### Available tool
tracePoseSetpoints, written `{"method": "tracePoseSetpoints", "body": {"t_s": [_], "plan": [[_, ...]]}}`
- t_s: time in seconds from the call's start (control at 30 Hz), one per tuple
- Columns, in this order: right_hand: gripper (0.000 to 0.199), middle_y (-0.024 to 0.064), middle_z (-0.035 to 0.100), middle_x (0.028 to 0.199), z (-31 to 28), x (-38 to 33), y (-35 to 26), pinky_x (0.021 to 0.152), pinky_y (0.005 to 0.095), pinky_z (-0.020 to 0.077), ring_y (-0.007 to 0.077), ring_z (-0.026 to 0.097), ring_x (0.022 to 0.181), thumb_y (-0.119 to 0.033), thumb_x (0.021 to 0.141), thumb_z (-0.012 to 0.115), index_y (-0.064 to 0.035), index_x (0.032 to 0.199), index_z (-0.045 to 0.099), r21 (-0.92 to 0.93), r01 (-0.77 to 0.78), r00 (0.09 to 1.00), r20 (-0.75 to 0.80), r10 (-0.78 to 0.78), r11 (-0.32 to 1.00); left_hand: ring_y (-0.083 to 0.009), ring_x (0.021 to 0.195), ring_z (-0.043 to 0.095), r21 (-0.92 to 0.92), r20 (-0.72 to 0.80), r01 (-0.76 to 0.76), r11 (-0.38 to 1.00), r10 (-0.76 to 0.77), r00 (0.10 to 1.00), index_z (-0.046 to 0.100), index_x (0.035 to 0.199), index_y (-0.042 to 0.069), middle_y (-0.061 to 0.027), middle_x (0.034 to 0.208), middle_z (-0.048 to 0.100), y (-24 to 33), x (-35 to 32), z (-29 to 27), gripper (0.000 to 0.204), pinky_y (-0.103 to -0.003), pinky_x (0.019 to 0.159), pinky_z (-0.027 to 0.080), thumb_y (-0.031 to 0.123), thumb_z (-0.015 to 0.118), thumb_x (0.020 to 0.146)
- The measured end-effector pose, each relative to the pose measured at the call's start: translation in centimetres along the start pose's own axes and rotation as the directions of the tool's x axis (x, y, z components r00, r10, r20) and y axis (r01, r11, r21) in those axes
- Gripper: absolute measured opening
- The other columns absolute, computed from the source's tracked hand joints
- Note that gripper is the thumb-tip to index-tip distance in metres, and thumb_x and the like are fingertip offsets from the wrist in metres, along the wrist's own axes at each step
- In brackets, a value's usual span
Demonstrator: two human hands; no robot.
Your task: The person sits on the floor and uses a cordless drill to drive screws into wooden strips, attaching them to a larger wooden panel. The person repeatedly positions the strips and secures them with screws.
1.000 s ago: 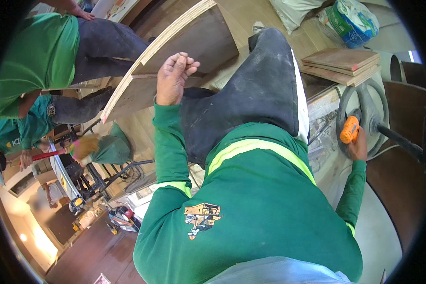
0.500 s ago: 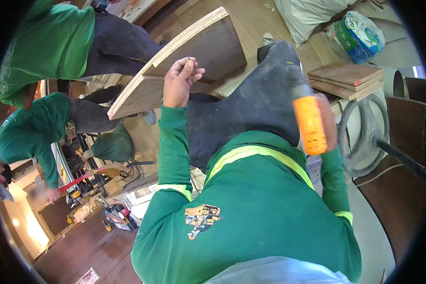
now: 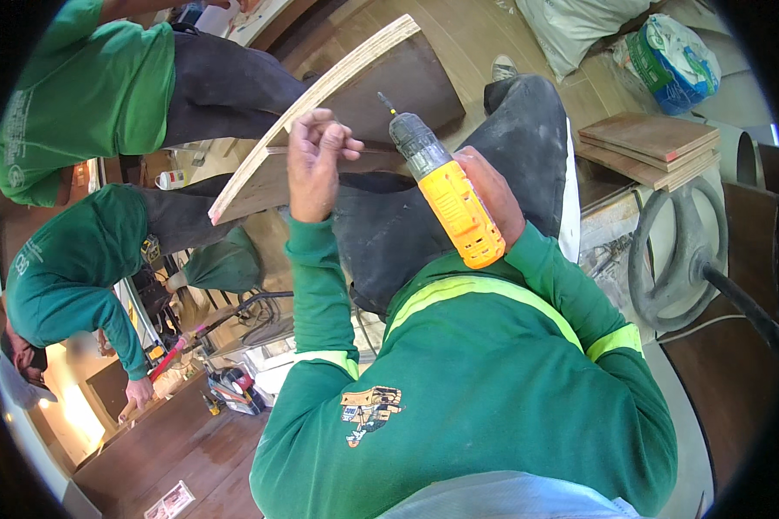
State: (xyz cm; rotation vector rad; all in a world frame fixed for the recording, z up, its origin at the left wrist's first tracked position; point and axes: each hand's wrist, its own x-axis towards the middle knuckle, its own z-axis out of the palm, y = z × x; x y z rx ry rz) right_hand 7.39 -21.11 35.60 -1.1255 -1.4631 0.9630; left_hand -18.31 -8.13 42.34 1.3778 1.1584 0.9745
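Note:
My right hand [image 3: 492,192] is wrapped round a yellow cordless drill [image 3: 460,212] with a black chuck. A slim bit [image 3: 386,102] points from it toward the upper left, at a curved plywood panel [image 3: 398,73]. My left hand [image 3: 317,163] is raised beside the panel's pale layered edge, thumb and fingers curled together; whatever they may hold is too small to make out. The panel has a dark face and leans near my legs. Between the drill's bit and my left fingers there is a small gap.
Two people in green tops stand and bend at the left; one reaches toward a red-handled tool [image 3: 169,356]. Stacked boards [image 3: 653,143] lie at the right above a grey wheel-shaped base [image 3: 666,251]. A white sack [image 3: 571,30] and a plastic-wrapped pack [image 3: 666,65] are at the upper right.
My right hand has swung the drill leftward, its bit now turned toward the panel and my left hand. My left hand has shifted slightly left and down. The bending person's arm has moved.

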Motion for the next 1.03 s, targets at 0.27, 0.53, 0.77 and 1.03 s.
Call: {"method": "tracePoseSetpoints", "body": {"t_s": [0.27,0.53,0.77,1.03], "plan": [[0.042,0.0157,0.065,0.121,0.3,-0.5,1.3,0.096,0.0406,0.0569,0.0371,0.069,0.111,-0.011,0.099,0.078,-0.0071,0.137,0.059,0.031,-0.031,0.999,0.039,0.03,0.999,-0.0184,0.092,0.074,-0.087,0.032,0.131,0.988,-0.129,0.991,0.056,0.129,-0.001,-0.0125,0.11,0.072,0.4,1.7,1.1,0.021,-0.029,0.08,0.061,0.009,0.064,0.112],[0.044,0.0164,0.065,0.121,0.4,-0.3,2.4,0.096,0.0431,0.0561,0.0377,0.067,0.11,-0.012,0.098,0.08,-0.0069,0.137,0.059,0.013,0.004,0.999,0.036,-0.005,1.0,-0.0176,0.097,0.074,-0.281,0.067,0.245,0.928,-0.235,0.97,0.066,0.13,-0.006,-0.0098,0.112,0.074,-2.2,2.6,1.5,0.026,-0.027,0.085,0.061,0.011,0.069,0.111],[0.053,0.0166,0.063,0.12,0.9,0.3,3.2,0.094,0.0449,0.0561,0.0392,0.067,0.111,-0.015,0.092,0.084,-0.0057,0.137,0.057,0.002,-0.037,0.989,0.142,0.037,0.999,-0.0234,0.104,0.077,-0.447,0.088,0.357,0.82,-0.357,0.93,0.067,0.124,0.0,-0.0094,0.113,0.075,-5.8,3.1,0.9,0.02,-0.03,0.09,0.063,0.015,0.068,0.112],[0.058,0.0176,0.062,0.124,1.1,0.0,4.0,0.099,0.0473,0.0561,0.0395,0.067,0.115,-0.02,0.091,0.088,-0.0073,0.138,0.057,-0.118,-0.047,0.968,0.241,0.075,0.992,-0.0233,0.104,0.076,-0.254,0.017,0.323,0.912,-0.33,0.944,0.063,0.133,-0.001,-0.0103,0.114,0.076,-4.9,2.3,0.1,0.032,-0.032,0.092,0.063,0.02,0.071,0.11]]}}
